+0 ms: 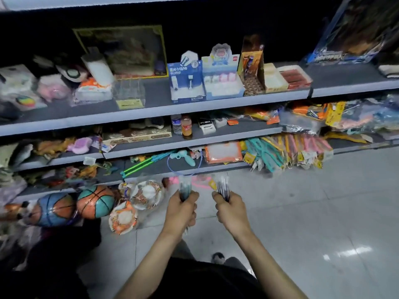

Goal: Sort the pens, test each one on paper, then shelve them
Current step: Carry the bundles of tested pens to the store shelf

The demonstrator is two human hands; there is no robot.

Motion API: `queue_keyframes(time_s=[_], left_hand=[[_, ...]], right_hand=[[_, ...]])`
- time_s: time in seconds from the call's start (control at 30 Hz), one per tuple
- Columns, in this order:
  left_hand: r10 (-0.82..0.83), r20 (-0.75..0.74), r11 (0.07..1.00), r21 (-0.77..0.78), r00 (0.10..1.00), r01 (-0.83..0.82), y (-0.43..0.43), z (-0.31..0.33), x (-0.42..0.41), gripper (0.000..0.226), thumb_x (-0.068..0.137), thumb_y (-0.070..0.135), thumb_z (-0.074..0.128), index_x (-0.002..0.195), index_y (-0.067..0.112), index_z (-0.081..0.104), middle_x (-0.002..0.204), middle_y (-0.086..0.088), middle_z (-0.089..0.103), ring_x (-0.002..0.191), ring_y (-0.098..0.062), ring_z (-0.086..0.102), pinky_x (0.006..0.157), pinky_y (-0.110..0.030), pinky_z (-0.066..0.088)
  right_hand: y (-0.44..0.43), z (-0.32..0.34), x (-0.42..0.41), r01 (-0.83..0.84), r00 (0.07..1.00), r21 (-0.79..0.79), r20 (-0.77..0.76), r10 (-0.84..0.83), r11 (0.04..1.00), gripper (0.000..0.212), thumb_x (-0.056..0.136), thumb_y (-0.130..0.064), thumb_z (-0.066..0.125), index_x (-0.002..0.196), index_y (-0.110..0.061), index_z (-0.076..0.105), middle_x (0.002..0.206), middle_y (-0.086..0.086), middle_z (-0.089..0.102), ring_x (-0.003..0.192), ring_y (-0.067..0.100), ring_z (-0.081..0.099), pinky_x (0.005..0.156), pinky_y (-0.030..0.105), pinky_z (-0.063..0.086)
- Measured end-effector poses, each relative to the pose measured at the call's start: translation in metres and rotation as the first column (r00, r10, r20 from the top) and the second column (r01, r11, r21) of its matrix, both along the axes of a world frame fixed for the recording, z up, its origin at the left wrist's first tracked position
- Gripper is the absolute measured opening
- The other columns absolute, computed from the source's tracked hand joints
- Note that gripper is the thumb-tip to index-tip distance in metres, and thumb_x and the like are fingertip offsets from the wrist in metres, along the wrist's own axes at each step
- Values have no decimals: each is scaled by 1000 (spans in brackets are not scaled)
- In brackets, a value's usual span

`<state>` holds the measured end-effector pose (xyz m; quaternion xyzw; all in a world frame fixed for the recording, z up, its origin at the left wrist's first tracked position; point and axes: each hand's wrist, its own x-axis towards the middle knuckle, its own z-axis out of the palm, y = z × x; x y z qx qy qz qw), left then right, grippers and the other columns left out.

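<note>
Before the grey metal shop shelving (151, 111), low and near its bottom tier: at left, an orange-and-teal rubber basketball (95, 201) sits under the lowest shelf. Left hand (182, 209), fingers curled tight, grips an upright bundle of clear-barrelled plastic pens (185, 188). Just to its right, not touching, right hand (230, 209) clenches a second upright bundle of dark-tipped clear pens (223, 187). Pale glossy floor tiles (302, 212) extend rightward.
</note>
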<state>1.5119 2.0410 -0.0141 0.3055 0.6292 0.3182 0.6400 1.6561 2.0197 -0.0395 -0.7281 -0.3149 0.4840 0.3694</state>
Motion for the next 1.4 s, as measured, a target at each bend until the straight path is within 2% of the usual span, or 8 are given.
queue_keyframes(time_s=[0.13, 0.27, 0.43, 0.67, 0.83, 1.03, 1.2, 1.4], left_hand=[[123, -9, 992, 4, 992, -123, 33, -4, -7, 27, 100, 12, 65, 84, 15, 44, 57, 0, 37, 40, -13, 27, 44, -21, 19], [194, 14, 981, 1, 981, -194, 80, -13, -26, 22, 102, 19, 65, 88, 15, 48, 54, 2, 36, 40, -13, 27, 46, -22, 19], [209, -4, 978, 22, 978, -209, 155, -16, -69, 12, 98, 13, 58, 90, 11, 50, 61, -5, 35, 45, -14, 26, 45, -24, 17], [234, 9, 970, 56, 972, -235, 247, -14, -139, 21, 96, 15, 64, 83, 14, 48, 60, -4, 33, 43, -15, 25, 46, -24, 18], [328, 106, 944, 0, 939, -330, 284, -17, -175, 35, 95, 15, 68, 73, 23, 43, 58, 4, 25, 48, -13, 16, 46, -24, 12], [473, 325, 871, -32, 819, -490, 334, -21, -206, 19, 98, 10, 61, 79, 15, 59, 64, 1, 20, 45, -12, 15, 44, -24, 10], [555, 425, 791, -6, 715, -611, 387, -19, -224, 41, 99, 12, 58, 65, 23, 38, 57, 4, 20, 47, -12, 14, 40, -24, 13], [526, 541, 751, 68, 656, -657, 449, -5, -239, 45, 101, 16, 60, 67, 23, 32, 64, 2, 10, 51, -15, 10, 40, -26, 18]], right_hand=[[52, -3, -6, -88, 996, -10, -23, 88, 996, 33, 84, -45, 63, 68, -19, 50, 54, -6, 43, 52, 21, 39, 60, 37, 36], [108, -8, -25, -153, 986, -34, -65, 151, 988, 29, 98, -26, 63, 91, 2, 63, 48, -9, 42, 41, 13, 38, 51, 28, 32], [183, 2, -66, -180, 977, -59, -129, 171, 982, 23, 100, -21, 62, 79, -15, 54, 49, -8, 40, 39, 12, 31, 45, 24, 26], [270, 12, -130, -185, 939, -62, -305, 158, 981, 21, 101, -22, 63, 84, -14, 55, 55, 1, 45, 45, 18, 38, 46, 26, 30], [320, 18, -157, -123, 840, -68, -539, 67, 990, 23, 101, -20, 66, 82, -16, 53, 60, -1, 39, 46, 14, 31, 43, 25, 28], [374, 26, -171, -76, 681, -100, -732, -22, 992, 19, 105, -18, 56, 86, -18, 53, 66, -1, 35, 50, 12, 28, 47, 23, 24], [423, 39, -179, -90, 608, -89, -794, -16, 992, 23, 100, -26, 60, 81, -22, 49, 64, -4, 33, 47, 10, 29, 49, 22, 24], [477, 47, -206, 55, 729, -23, -682, -56, 998, 31, 97, -20, 69, 72, -19, 50, 55, -4, 27, 43, 12, 23, 43, 25, 22]])
